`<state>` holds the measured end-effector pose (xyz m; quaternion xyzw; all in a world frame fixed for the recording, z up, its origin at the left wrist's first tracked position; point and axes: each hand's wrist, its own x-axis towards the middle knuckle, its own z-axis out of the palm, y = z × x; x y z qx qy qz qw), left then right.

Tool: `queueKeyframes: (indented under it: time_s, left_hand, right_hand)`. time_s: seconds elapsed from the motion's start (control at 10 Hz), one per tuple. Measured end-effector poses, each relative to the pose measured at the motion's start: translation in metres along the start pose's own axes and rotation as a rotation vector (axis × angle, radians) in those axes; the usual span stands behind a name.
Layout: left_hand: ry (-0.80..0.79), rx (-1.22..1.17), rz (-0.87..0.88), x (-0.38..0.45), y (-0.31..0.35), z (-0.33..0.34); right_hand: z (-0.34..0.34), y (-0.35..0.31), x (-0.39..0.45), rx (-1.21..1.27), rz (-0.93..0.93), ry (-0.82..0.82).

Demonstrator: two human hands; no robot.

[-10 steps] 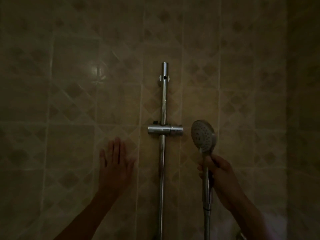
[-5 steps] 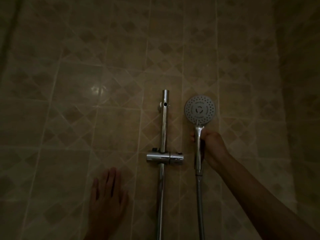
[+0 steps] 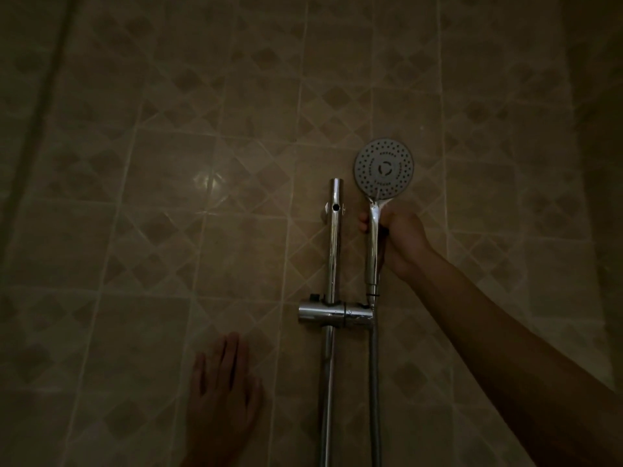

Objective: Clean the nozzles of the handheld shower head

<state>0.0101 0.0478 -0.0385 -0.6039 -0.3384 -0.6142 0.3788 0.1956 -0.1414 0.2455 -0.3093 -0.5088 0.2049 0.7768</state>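
The scene is dim: a tiled wall (image 3: 209,136) with a diamond pattern fills the view, and a faint glare sits on one tile left of centre.

A chrome rail (image 3: 332,251) runs upright down the wall, its top end capped and a small hole showing near the top. A chrome holder (image 3: 335,315) is clamped across the rail lower down, sticking out a little to both sides.

The right hand (image 3: 399,241) is closed around the chrome handle of the shower head (image 3: 383,169), gripping it just under the round face, with the fingers wrapped behind the handle and a fingertip showing on its left side. The forearm reaches in from the lower right corner. The shower head stands upright just to the right of the rail, its face above the rail's top end and turned toward the camera, so the rings of nozzles and the central dial are plain to see. The bottom of the handle sits just above the right end of the holder; whether it rests in the holder cannot be told. The hose (image 3: 374,392) hangs straight down from there, beside the rail.

The left hand (image 3: 222,392) lies flat and open against the wall at lower left of the rail, fingers together and pointing up, holding nothing. The two hands are well apart, on opposite sides of the rail.
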Motion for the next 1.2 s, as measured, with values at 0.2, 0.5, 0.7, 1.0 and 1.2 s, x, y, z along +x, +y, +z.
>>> queueKeyframes:
  time_s: [0.2,0.5,0.7,1.0,1.2]
  left_hand:
    - [-0.018,-0.019,0.005,0.001,0.000,-0.001]
    - [-0.131,-0.050,-0.043,0.004,-0.001,-0.010]
    - [-0.215,-0.059,-0.031,0.003,-0.002,-0.014]
    - [-0.476,-0.067,-0.001,0.016,-0.012,-0.035]
    - [-0.719,-0.144,-0.004,0.040,-0.017,-0.056]
  right_hand:
    - [0.021,0.002,-0.007,-0.012,0.016,-0.112]
    - [0.004,0.016,-0.013,-0.230,-0.155,0.030]
    - [-0.001,0.038,-0.026,-0.291,-0.186,-0.037]
    - [-0.011,0.031,-0.040,-0.467,-0.151,-0.061]
    - [-0.023,0.024,-0.071,-0.918,-0.077,-0.058]
